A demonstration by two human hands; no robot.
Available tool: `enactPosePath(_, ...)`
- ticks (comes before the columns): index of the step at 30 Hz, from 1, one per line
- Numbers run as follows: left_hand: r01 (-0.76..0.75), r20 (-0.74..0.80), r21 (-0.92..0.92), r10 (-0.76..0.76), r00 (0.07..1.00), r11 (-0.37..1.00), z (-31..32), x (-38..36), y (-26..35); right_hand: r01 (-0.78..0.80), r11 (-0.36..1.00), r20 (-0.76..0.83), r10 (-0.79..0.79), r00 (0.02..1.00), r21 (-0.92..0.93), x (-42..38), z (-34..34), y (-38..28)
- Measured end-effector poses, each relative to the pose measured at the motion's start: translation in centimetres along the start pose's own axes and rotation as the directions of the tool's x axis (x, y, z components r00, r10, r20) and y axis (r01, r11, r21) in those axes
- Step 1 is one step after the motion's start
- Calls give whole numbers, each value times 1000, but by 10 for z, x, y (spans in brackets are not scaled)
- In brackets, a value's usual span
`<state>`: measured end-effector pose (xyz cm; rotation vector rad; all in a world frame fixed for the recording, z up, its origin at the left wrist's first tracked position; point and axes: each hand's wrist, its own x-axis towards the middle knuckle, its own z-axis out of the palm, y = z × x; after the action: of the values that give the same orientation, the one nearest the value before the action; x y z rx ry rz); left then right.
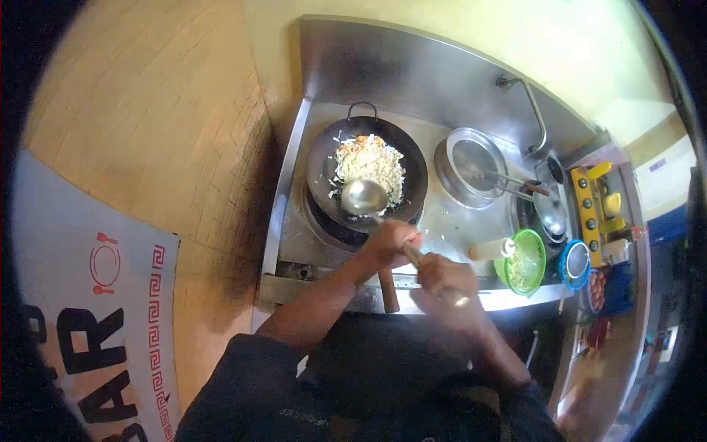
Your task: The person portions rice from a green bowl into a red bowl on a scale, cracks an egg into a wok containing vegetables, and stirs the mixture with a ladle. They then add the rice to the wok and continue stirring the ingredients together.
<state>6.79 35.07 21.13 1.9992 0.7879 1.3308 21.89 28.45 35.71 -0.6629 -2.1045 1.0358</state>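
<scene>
A dark wok (320,162) with a loop handle at the back sits on the stove, holding a pale heap of fried rice or chopped food (374,163), orange at its far edge. The round metal bowl of a ladle (364,197) rests on the near side of this food. Along its long handle, my left hand (390,243) is closed nearer the bowl. My right hand (448,280), slightly blurred, grips the same handle close to its end. Below my left hand the wok's wooden handle (388,291) points toward me, with no fingers seen round it.
Right of the wok stands a metal pot (449,180) with a utensil across it. A pale bottle (490,250), a green basket (540,258) and a blue-rimmed bowl (574,265) line the right front. A bent tap (536,110) projects from the steel backsplash (390,62).
</scene>
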Motion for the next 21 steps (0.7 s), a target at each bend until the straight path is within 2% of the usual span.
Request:
enactPosePath(1, 22, -49, 89, -17, 999, 996, -1, -10, -5, 13, 999, 22, -14, 1000, 48, 2, 10, 6)
enactPosePath(2, 35, -1, 91, -35, 999, 995, -2, -15, -13, -6, 999, 34, 4, 999, 52, -5, 21, 23)
enactPosePath(4, 43, 61, 117, -50, 997, 992, -20, 8, -23, 90, 994, -37, -88, 995, 69, 9, 15, 37)
enactPosePath(5, 127, 17, 110, -130, 991, 986, -21, 20, -23, 89, 994, -75, -84, 994, 69, 19, 5, 42)
enactPosePath(6, 62, -101, 155, -47, 994, 986, -14, 31, -41, 25, 992, -91, -14, 996, 127, 29, -2, 39)
enactPosePath(8, 230, -55, 12, -229, 972, 973, -24, 47, -50, 31, 999, -51, -30, 998, 15, 44, -7, 61)
enactPosePath(9, 320, -42, -3, -320, 947, 948, -22, 48, -51, 16, 999, -73, -14, 997, 31, 39, -8, 61)
enactPosePath(10, 178, -17, 4, -178, 984, 984, -19, 52, -52, 14, 999, -91, -10, 996, 42, 37, -10, 61)
enactPosePath(12, -101, 27, 18, 100, 995, 995, -8, 48, -43, 33, 998, -102, -27, 994, 59, 25, -11, 59)
enactPosePath(13, 61, 62, 19, -62, 996, 998, 2, 47, -43, 65, 996, -99, -59, 993, 60, 17, -15, 60)
enactPosePath(14, 226, 97, 25, -227, 969, 974, 9, 46, -46, 69, 997, -101, -71, 992, -21, 15, -18, 67)
enactPosePath(15, 192, 122, 20, -193, 974, 981, 4, 53, -54, 72, 992, -102, -83, 991, -103, 12, -21, 74)
enactPosePath(16, 160, 148, 0, -158, 976, 987, 6, 59, -56, -22, 996, -146, 35, 989, 87, 19, -25, 66)
enactPosePath(17, 216, 47, -262, -211, 976, 941, 14, 60, -49, -23, 993, -117, 36, 992, 114, 22, -32, 62)
enactPosePath(18, 179, -1, -175, -182, 983, 968, 19, 53, -45, -23, 989, -92, 36, 995, 144, 21, -37, 59)
enactPosePath(20, 115, -71, 5, -114, 991, 993, 30, 34, -38, 7, 999, 160, -15, 987, 54, 1, -37, 61)
enactPosePath(21, 60, -53, 144, -53, 997, 988, 41, 23, -54, 1, 996, 201, -19, 979, 91, -17, -35, 76)
